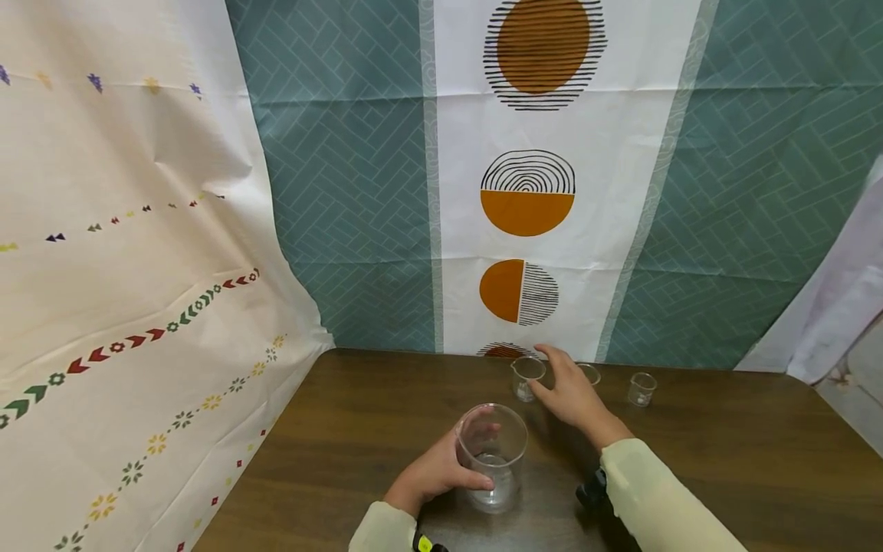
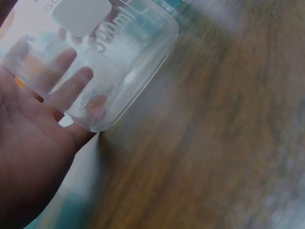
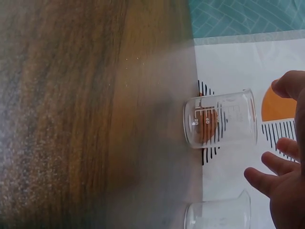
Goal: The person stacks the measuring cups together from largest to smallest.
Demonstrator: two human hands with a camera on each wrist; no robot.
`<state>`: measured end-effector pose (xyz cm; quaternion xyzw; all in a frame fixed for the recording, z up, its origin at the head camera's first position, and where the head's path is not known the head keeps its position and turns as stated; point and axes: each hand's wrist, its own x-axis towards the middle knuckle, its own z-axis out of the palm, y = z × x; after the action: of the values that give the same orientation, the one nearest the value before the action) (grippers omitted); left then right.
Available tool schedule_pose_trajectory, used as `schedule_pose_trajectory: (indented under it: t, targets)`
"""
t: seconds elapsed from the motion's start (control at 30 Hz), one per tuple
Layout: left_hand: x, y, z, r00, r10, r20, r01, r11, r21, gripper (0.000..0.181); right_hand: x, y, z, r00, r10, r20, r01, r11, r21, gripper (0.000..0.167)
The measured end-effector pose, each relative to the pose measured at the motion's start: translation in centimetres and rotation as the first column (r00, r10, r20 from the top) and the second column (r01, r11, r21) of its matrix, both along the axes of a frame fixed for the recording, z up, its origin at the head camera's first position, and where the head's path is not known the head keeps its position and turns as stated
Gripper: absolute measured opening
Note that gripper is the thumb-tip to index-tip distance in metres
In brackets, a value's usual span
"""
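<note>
A large clear glass beaker, marked 500ml in the left wrist view, stands upright near the front of the table. My left hand grips it from the left, thumb on the near side and fingers round the far side. Towards the back stands a smaller glass beaker with white graduation marks. Beside that beaker my right hand reaches with spread fingers, apart from the glass in the right wrist view. A second small beaker is partly hidden behind the right hand.
Farther right on the brown wooden table stands the smallest beaker. A patterned cloth hangs along the table's back edge. Another white cloth drapes down the left side.
</note>
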<state>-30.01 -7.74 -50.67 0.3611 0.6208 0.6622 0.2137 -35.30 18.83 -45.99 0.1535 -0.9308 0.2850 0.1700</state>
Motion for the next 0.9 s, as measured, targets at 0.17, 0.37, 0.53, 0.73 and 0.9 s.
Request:
schedule_pose_trajectory:
  t: [0.17,0.37,0.53,0.73,0.9]
  targets:
    - [-0.11,-0.02,-0.1,1.0,0.008,-0.01,-0.008,1.0,-0.012,0.094,-0.13,-0.22,0.12,1.0,-0.002,0.01,0.002,1.0,-0.004,0.065]
    - [-0.07,-0.06,-0.12,1.0,-0.007,-0.018,0.007,1.0,0.006,0.095,-0.3,-0.39,0.29,1.0,-0.002,0.007,0.002,1.0,0.003,0.066]
    - [-0.14,0.0,-0.14,1.0,-0.006,-0.022,0.007,1.0,0.012,0.095,-0.56,-0.46,0.4,1.0,0.005,0.007,-0.005,1.0,0.01,0.066]
    - [-0.23,0.08,-0.16,1.0,0.007,-0.025,-0.007,1.0,-0.001,0.094,-0.88,-0.47,0.42,1.0,-0.005,0.027,0.004,0.999,0.038,0.067]
    - [-0.12,-0.04,-0.16,1.0,0.019,-0.006,-0.019,1.0,-0.022,0.094,-1.0,-0.74,0.23,0.999,0.002,0.035,-0.004,0.999,0.038,0.066]
